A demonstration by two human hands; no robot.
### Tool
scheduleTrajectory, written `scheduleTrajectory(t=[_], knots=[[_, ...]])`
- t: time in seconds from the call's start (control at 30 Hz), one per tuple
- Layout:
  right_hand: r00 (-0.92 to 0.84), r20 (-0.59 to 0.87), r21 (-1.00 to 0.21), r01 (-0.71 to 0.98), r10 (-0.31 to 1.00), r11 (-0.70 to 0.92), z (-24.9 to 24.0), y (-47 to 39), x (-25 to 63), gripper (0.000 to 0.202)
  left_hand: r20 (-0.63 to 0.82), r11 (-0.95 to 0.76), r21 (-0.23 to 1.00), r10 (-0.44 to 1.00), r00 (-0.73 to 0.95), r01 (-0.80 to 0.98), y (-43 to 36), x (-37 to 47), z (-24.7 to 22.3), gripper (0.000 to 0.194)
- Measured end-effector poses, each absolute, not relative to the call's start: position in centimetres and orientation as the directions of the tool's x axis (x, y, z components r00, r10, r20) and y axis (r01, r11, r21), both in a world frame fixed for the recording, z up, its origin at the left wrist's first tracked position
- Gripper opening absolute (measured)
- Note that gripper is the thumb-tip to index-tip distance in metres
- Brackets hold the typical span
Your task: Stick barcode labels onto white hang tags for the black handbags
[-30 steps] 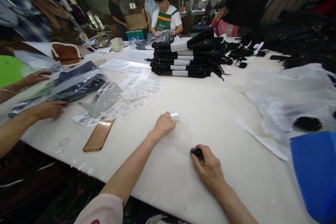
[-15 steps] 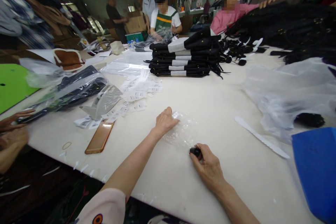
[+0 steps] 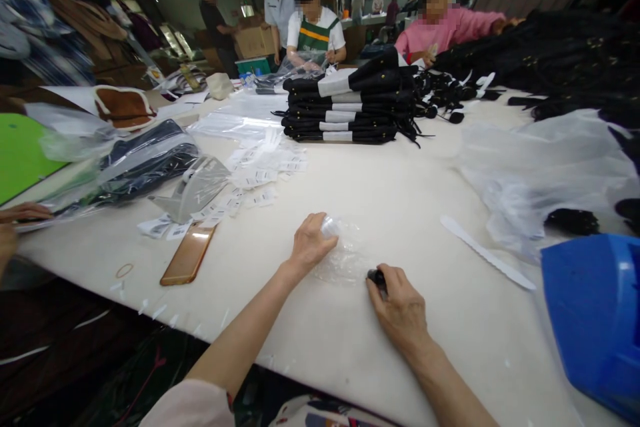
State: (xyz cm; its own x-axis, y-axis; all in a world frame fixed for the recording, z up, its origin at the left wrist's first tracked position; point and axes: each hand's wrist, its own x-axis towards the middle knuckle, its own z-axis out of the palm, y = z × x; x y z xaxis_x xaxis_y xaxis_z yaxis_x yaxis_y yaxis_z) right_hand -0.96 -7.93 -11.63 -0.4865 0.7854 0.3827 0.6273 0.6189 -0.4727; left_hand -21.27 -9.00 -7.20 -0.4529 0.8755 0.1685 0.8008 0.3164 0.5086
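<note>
My left hand (image 3: 313, 243) is closed on the edge of a crumpled clear plastic bag (image 3: 344, 259) that lies on the white table (image 3: 310, 340). To the right of the bag, my right hand (image 3: 400, 300) is wrapped round a small black object (image 3: 377, 276), whose dark end shows between thumb and fingers. What exactly the black object is cannot be made out. A phone in an orange-brown case (image 3: 189, 253) lies left of my left arm, near white barcode labels (image 3: 250, 177).
Folded black garments (image 3: 345, 107) are stacked beyond my hands. A white serrated strip (image 3: 487, 253), a blue bin (image 3: 590, 313) and a pale plastic sheet (image 3: 545, 167) lie to the right. Bagged dark clothing (image 3: 150, 160) and another person's hand (image 3: 23, 212) are at left.
The clear bag is bunched more in my left hand, which has shifted slightly nearer. My right hand has moved a little right with the black object. The view has turned slightly.
</note>
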Motion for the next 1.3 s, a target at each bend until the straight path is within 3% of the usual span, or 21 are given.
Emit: scheduleTrajectory(t=[0.23, 0.33, 0.43, 0.63, 0.77, 0.9, 1.13, 1.3], knots=[[-0.49, 0.237, -0.552, 0.643, 0.839, 0.531, -10.9, -7.2, 0.2, 0.044, 0.205, 0.182, 0.539, 0.919, -0.338, 0.822, -14.6, -19.2, -7.6, 0.045], [-0.442, 0.383, -0.526, 0.617, 0.811, 0.585, -9.1, -7.5, 0.2, 0.044, 0.183, 0.201, 0.556, 0.917, -0.355, 0.806, -15.4, -18.7, -8.9, 0.049], [-0.512, 0.5, -0.519, 0.469, 0.699, 0.715, -7.1, -8.0, -1.2, 0.036, 0.188, 0.205, 0.594, 0.905, -0.382, 0.778, -15.6, -18.3, -10.1, 0.058], [-0.815, 0.187, -0.646, 0.318, 0.548, 0.694, -6.7, -7.0, -5.3, 0.057, 0.343, 0.06, 0.633, 0.872, -0.35, 0.771, -16.5, -18.2, -11.5, 0.056], [-0.883, 0.028, -0.797, 0.263, 0.468, 0.543, -6.7, -6.6, -6.1, 0.051, 0.379, -0.009, 0.645, 0.872, -0.31, 0.764, -17.6, -18.3, -11.4, 0.058], [-0.867, -0.046, -0.905, 0.246, 0.496, 0.347, -6.6, -7.1, -6.1, 0.044, 0.357, -0.01, 0.656, 0.885, -0.299, 0.754, -18.5, -18.5, -10.7, 0.057], [-0.84, -0.108, -0.989, 0.143, 0.532, 0.025, -7.0, -7.8, -6.1, 0.045, 0.503, -0.157, 0.603, 0.836, -0.22, 0.782, -19.0, -18.9, -10.2, 0.044], [-0.794, -0.151, -0.989, 0.123, 0.589, -0.087, -7.2, -8.4, -6.4, 0.048, 0.629, -0.165, 0.546, 0.729, -0.271, 0.821, -19.4, -18.6, -10.5, 0.041]])
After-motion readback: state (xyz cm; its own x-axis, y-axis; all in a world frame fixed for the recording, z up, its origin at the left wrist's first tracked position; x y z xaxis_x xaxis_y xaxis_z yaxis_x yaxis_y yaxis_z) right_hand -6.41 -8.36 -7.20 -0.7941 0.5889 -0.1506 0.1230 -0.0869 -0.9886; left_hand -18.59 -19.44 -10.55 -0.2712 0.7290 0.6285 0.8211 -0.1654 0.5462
